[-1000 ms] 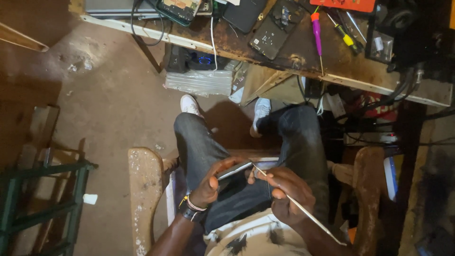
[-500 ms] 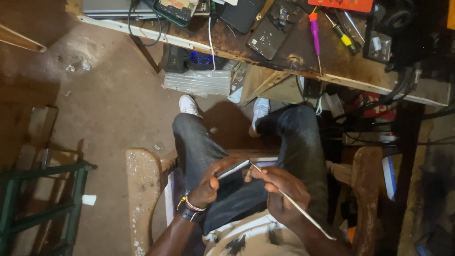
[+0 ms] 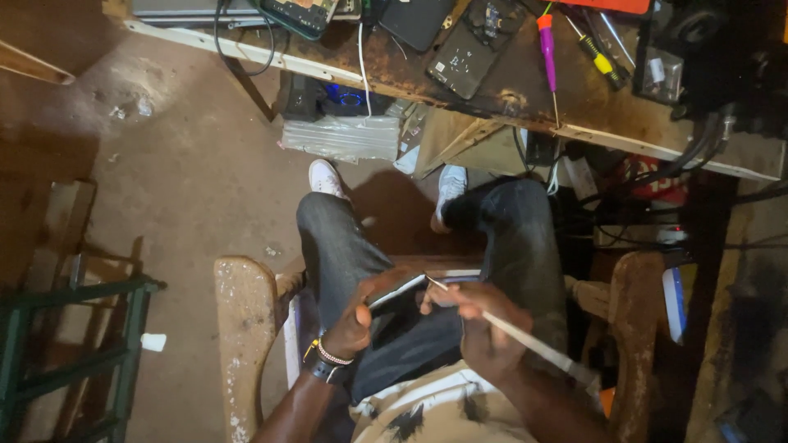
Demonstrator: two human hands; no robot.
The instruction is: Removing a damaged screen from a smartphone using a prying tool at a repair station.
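1. Seated on a wooden chair (image 3: 244, 328), legs stretched toward the table (image 3: 525, 98); work held over the lap, clear of the table.
2. Left hand (image 3: 357, 316) closed around the lower edge of a flat, dark device (image 3: 410, 289), likely a phone or small tablet, tilted edge-up over the thighs.
3. Right hand (image 3: 484, 324) closed on a long thin pale tool (image 3: 517, 335), gripped like a pen, tip touching the upper edge of the device.
4. Judged from the tip's place at the seam: prying or opening seems under way, not finished. No gap plainly visible along the edge; no cover or panel seen lifted away.
5. Left to do, as far as can be judged: working the tip along the rest of the edge and parting the halves. Inside of the device not exposed.
6. On the table, untouched and well apart from the hands: a purple-handled screwdriver (image 3: 547, 45), a yellow-handled screwdriver (image 3: 603, 61), another dark opened device (image 3: 472, 41), cables.
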